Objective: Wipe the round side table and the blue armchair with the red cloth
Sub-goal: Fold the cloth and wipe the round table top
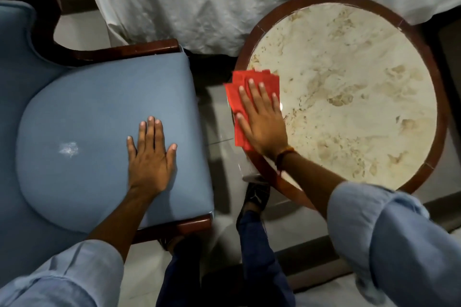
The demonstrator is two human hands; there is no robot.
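Light blue rolled sleeves (389, 227) behind both hands. Orange-red thread band (284, 154) just behind right hand (262, 119). Dark blue trousers (259, 257), black shoe (257, 194) below.

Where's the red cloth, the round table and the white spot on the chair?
red cloth (235, 97): head view, its bare left part beside the fingers.
round side table (349, 87): head view, middle of its marble top.
white spot (68, 149): head view, on the blue armchair's seat cushion.

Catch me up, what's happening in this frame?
A person is wiping the round side table with the red cloth. The right hand lies flat on the cloth at the table's left edge, part of the cloth hanging over the rim. The left hand rests flat and empty on the blue armchair seat, which has a whitish smudge; no cloth on the chair.
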